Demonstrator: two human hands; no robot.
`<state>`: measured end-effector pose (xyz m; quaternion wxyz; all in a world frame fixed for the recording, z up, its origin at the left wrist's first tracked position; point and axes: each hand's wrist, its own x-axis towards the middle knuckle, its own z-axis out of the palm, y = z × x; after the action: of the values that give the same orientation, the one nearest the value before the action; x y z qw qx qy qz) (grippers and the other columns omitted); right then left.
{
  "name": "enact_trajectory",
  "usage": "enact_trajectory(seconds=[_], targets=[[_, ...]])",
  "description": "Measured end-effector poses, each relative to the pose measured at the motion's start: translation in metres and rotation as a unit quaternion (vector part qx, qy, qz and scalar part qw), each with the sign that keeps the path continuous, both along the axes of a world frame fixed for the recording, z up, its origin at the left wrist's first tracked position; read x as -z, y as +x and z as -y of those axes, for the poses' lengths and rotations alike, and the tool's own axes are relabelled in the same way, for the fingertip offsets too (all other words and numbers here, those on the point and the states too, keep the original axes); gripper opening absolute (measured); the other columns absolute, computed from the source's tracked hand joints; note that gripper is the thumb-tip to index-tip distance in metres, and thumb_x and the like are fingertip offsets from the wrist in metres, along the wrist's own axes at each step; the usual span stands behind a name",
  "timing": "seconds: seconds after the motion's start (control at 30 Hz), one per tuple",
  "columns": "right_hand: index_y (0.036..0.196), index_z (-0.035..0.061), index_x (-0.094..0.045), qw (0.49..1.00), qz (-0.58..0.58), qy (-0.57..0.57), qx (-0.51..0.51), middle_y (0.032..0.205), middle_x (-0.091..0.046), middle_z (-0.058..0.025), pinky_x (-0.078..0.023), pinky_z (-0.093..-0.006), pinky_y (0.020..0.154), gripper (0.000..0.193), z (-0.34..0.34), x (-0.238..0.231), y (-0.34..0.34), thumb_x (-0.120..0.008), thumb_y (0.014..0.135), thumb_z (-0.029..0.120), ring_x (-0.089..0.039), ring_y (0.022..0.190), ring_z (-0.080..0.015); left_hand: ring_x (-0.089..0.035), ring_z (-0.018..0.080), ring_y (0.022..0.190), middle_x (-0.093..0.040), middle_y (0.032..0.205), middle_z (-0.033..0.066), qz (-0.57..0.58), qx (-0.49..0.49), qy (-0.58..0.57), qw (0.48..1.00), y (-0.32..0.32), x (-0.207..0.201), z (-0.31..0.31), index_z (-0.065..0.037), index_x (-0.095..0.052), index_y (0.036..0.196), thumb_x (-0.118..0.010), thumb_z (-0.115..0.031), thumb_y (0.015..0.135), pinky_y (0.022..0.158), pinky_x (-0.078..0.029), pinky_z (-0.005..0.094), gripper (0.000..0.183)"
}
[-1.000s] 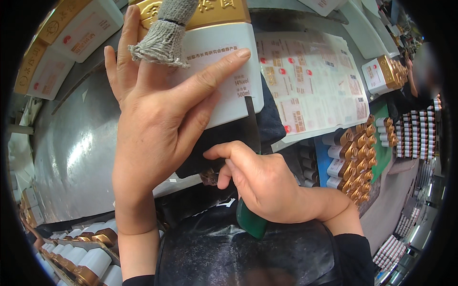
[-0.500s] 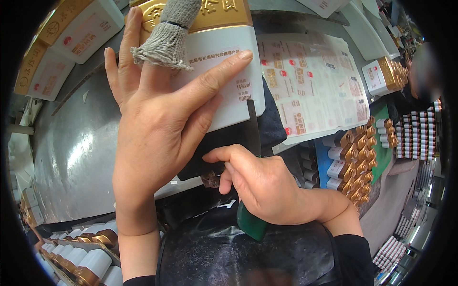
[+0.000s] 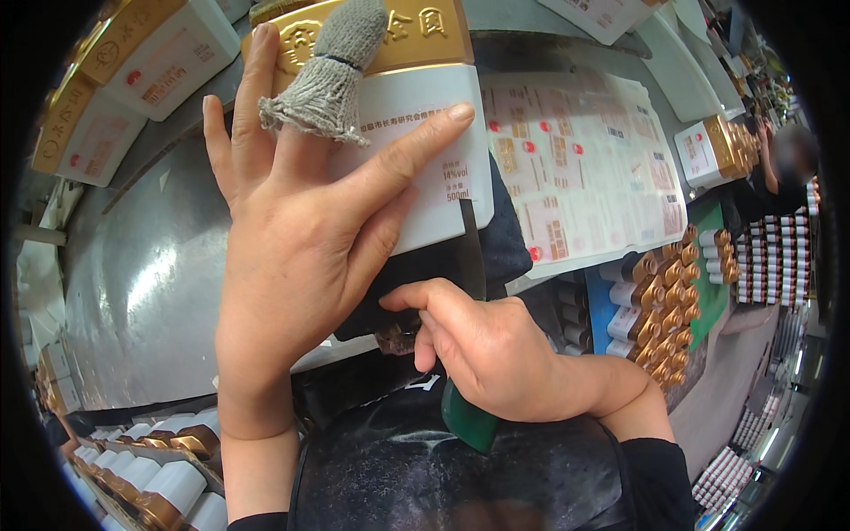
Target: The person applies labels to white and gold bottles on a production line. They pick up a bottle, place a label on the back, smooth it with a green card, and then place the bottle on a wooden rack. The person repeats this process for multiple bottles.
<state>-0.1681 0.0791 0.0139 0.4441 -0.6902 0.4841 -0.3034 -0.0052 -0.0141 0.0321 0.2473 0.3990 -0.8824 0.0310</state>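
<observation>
A flat bottle or box with a white body (image 3: pixel 434 212) and an embossed gold top lies in front of me on a dark cloth pad (image 3: pixel 509 230). Small printed lettering covers part of the white face. My left hand (image 3: pixel 292 230) rests across it with fingers spread, the index finger stretched over the lettering. A grey knitted finger cover (image 3: pixel 341 57) sits on its middle finger. My right hand (image 3: pixel 496 354) is closed around a knife-like tool with a green handle (image 3: pixel 467 423). Its thin dark blade (image 3: pixel 472 239) reaches the white face's lower right, close beside the print.
Right of the bottle lie printed label sheets (image 3: pixel 584 168). Beyond stand rows of gold-capped bottles (image 3: pixel 655 310) and a single white-and-gold bottle (image 3: pixel 699 152). Larger white-and-gold containers (image 3: pixel 159 66) stand at the far left. A metal tabletop (image 3: pixel 142 292) spreads left. A person (image 3: pixel 784 168) is at the right edge.
The view has shifted slightly, so the bottle and my left hand appear a little lower and farther right. Both hands keep nearly the same pose. The person at the right edge has moved.
</observation>
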Motion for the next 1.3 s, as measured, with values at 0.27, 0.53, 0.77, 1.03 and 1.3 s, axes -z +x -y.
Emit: enact_trajectory(seconds=[0.27, 0.53, 0.77, 1.03, 1.3], targets=[[0.117, -0.0009, -0.055, 0.999, 0.016, 0.03, -0.013, 0.069, -0.063, -0.0084, -0.053, -0.0312, 0.06, 0.028, 0.0, -0.004, -0.002, -0.048, 0.09, -0.004, -0.067, 0.063, -0.0211, -0.016, 0.0385, 0.147, -0.032, 0.155, 0.0196, 0.021, -0.016, 0.022, 0.999, 0.001, -0.007, -0.002, -0.031, -0.065, 0.129, -0.059, -0.012, 0.083, 0.116, -0.004, 0.0486, 0.05], [0.101, 0.0018, -0.06, 0.983, 0.11, -0.011, 0.144, 0.073, -0.062, -0.0014, -0.045, -0.0213, 0.05, 0.01, 0.024, -0.05, -0.041, -0.059, 0.092, 0.006, -0.057, 0.057, -0.0058, -0.035, 0.0285, 0.138, -0.028, 0.151, 0.0176, -0.44, 0.059, 0.231, 0.866, 0.027, 0.011, 0.002, -0.002, -0.031, 0.15, -0.051, -0.02, 0.098, 0.115, -0.026, 0.0453, 0.058], [0.082, 0.0043, -0.053, 0.991, 0.066, 0.014, 0.119, 0.072, -0.053, 0.0042, -0.039, -0.0179, 0.057, 0.024, 0.084, -0.031, -0.047, -0.074, 0.086, 0.014, -0.047, 0.064, -0.0012, -0.035, 0.0297, 0.134, -0.033, 0.143, 0.0178, -0.472, 0.003, 0.238, 0.849, 0.007, 0.015, 0.005, -0.007, -0.032, 0.149, -0.066, -0.017, 0.091, 0.108, -0.041, 0.0428, 0.068], [0.086, 0.008, -0.055, 0.983, 0.149, 0.017, 0.106, 0.069, -0.053, 0.0042, -0.04, -0.0169, 0.05, 0.027, 0.108, -0.035, -0.077, -0.066, 0.094, 0.031, -0.051, 0.058, -0.0021, -0.024, 0.0299, 0.141, -0.028, 0.146, 0.0167, -0.529, 0.082, 0.312, 0.785, 0.023, 0.025, 0.001, -0.007, -0.026, 0.152, -0.067, -0.016, 0.09, 0.109, -0.04, 0.0471, 0.075], [0.118, -0.0006, -0.056, 0.963, 0.191, -0.046, 0.185, 0.098, -0.062, -0.0036, -0.051, -0.0223, 0.074, 0.033, 0.104, -0.061, -0.1, -0.063, 0.094, 0.022, -0.06, 0.085, -0.0092, -0.028, 0.0291, 0.141, -0.021, 0.149, 0.0181, -0.551, 0.081, 0.349, 0.753, 0.013, 0.031, -0.014, -0.007, -0.015, 0.154, -0.068, -0.008, 0.084, 0.113, -0.035, 0.0444, 0.088]])
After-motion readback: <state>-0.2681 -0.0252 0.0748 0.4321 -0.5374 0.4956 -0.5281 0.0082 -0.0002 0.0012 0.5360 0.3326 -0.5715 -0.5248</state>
